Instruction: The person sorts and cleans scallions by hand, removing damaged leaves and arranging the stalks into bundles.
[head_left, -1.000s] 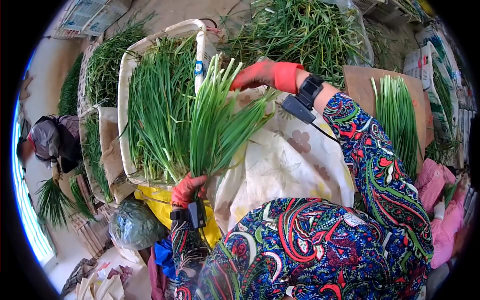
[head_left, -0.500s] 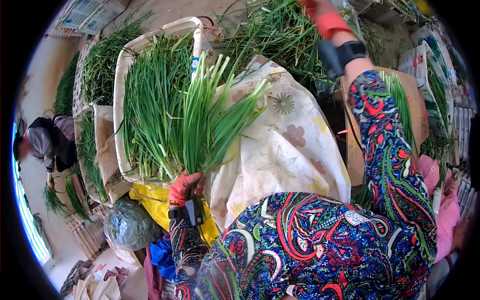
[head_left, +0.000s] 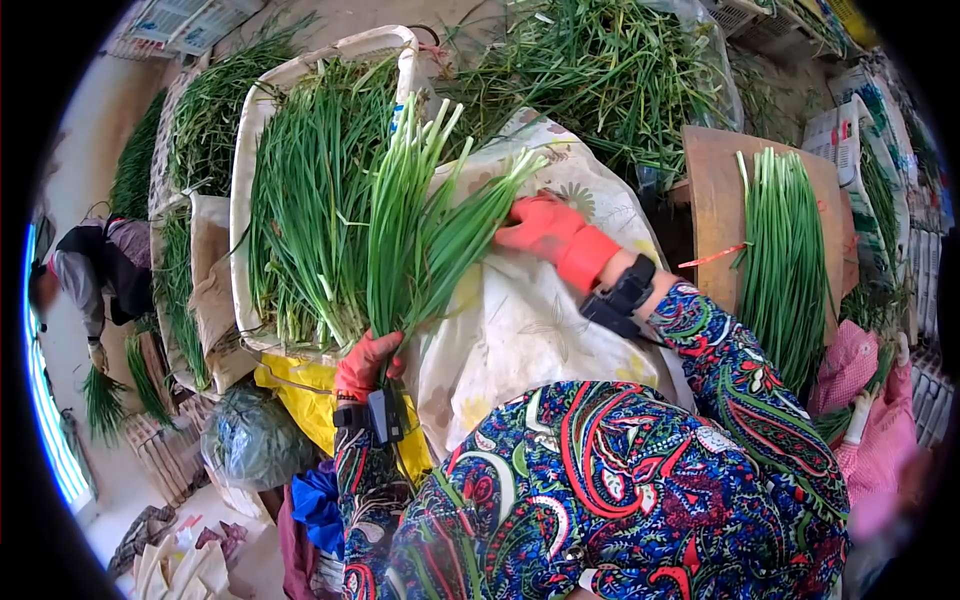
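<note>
My left hand (head_left: 370, 366), in a red-orange glove, is closed around the leafy lower part of a bunch of green chives (head_left: 408, 255). Their pale stem ends fan upward and to the right. At the right edge of that fan is my right hand (head_left: 548, 236), gloved alike, its fingers bent against the outer chives; the fingertips are partly hidden. Behind the bunch stands a white basket (head_left: 242, 200) filled with more chives (head_left: 310, 200). A flower-printed cloth (head_left: 520, 340) lies beneath both hands.
Loose green leaves (head_left: 610, 80) are heaped at the back. On the right, a brown board (head_left: 715, 200) carries a pile of chives (head_left: 785, 240) beside a red tie (head_left: 715, 256). Another person (head_left: 110, 265) bends at far left. A plastic bag (head_left: 255, 440) sits lower left.
My right hand has come down from the leaf heap at the top to the right side of the held bunch. My left hand keeps its hold, almost in place.
</note>
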